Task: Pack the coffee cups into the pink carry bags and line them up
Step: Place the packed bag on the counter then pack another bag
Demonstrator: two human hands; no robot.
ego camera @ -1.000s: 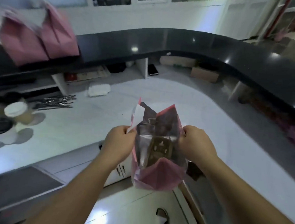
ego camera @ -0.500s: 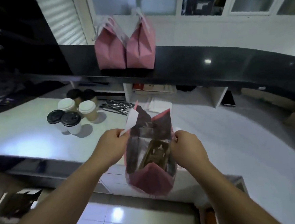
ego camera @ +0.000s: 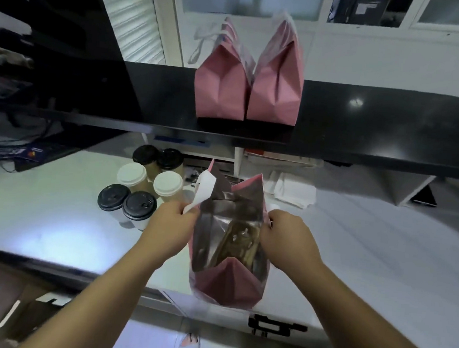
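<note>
The pink carry bag [ego camera: 226, 280] looked light and floppy, thin paper with a shiny inner lining, so it would crumple or sag if squeezed at the middle; the sensible places to hold it were the two upper side edges, and once loaded it would probably want a hand under its base. It hung in the air at the near edge of the white counter [ego camera: 55, 215], mouth pulled wide. The left hand [ego camera: 171, 224] pinched its left rim, where a white flap stuck up, and the right hand [ego camera: 286, 237] pinched the right rim, fingers curled round the paper on both sides. Inside, something brown and dimly lit sat low in the bag; whether that was a cup holder or a cup could not be told. The bag's near face showed a folded pink gusset, creased into a point. To the left on the counter stood six coffee cups [ego camera: 139, 188] in a tight cluster, some with black lids and some with white, likely stiff but easy to tip or spill. Two filled bags [ego camera: 247, 93] stood touching side by side on the far black ledge [ego camera: 378, 122], tops pinched closed.
</note>
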